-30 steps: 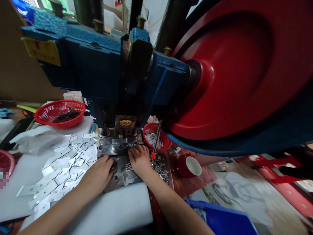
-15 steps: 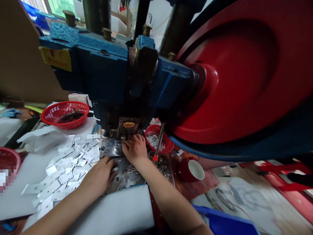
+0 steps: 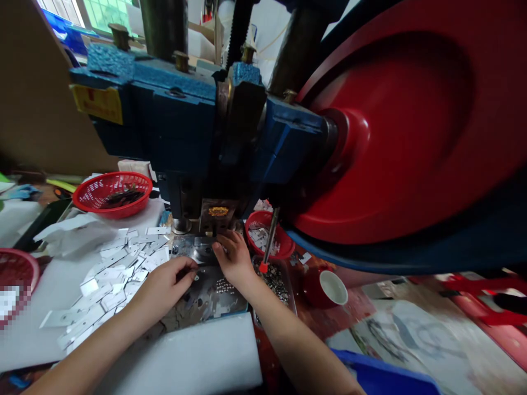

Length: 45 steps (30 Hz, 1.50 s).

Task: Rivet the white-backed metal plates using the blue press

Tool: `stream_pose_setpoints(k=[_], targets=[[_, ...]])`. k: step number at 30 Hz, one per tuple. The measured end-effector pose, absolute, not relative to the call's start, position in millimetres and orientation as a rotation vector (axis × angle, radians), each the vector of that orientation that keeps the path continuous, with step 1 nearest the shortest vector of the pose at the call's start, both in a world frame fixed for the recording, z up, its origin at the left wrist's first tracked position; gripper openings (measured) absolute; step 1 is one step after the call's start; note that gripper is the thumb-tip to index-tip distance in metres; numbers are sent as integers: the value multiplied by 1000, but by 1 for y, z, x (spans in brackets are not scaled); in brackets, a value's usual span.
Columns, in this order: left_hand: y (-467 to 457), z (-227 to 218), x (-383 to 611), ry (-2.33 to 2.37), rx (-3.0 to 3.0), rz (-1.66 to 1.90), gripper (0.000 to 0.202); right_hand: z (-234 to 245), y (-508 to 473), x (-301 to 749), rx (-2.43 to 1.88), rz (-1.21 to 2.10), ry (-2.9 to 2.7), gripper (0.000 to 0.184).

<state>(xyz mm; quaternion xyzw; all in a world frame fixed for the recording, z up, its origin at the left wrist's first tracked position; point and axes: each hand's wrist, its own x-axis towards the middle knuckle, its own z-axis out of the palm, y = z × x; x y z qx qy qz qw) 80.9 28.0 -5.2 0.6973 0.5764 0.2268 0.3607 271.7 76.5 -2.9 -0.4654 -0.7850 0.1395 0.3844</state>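
My left hand is closed in a pinch at the left front of the press's metal plate; whatever its fingertips hold is too small to make out. My right hand reaches to the die under the press head, thumb and fingers apart, with no piece visible between them. Small silvery bits lie on the plate beside the right wrist. Left of my left hand spreads a heap of flat metal strips with holes in them.
The blue press and its large red flywheel fill the upper view. A red basket of dark pieces stands left, another red basket right of the die. Nearby are a scrap-filled tray, red cup and white foam block.
My left hand has turned, bringing its thumb and fingertips together near the die. My right hand has drawn slightly back to the right, its thumb now apart from the fingers.
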Motion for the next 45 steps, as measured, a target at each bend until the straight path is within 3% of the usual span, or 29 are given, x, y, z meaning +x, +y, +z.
stream_pose_setpoints(k=[6, 13, 22, 29, 38, 42, 45], targets=[[57, 3, 86, 1598, 1573, 909, 31, -10, 72, 274, -1161, 356, -1850, 25], [82, 4, 100, 1749, 1739, 878, 29, -14, 75, 274, -1223, 267, -2014, 40], [91, -2, 98, 1762, 1803, 853, 28, -12, 78, 274, -1270, 283, -2063, 43], [93, -5, 95, 1745, 1849, 830, 27, -13, 85, 273, -1282, 332, -2099, 37], [100, -18, 95, 1704, 1878, 881, 30, -1, 75, 270, -1382, 74, -2336, 35], [101, -18, 95, 1683, 1852, 913, 28, -2, 75, 273, -1322, 216, -2226, 34], [95, -9, 82, 1718, 1810, 952, 29, -14, 69, 288, -1282, 457, -1841, 29]])
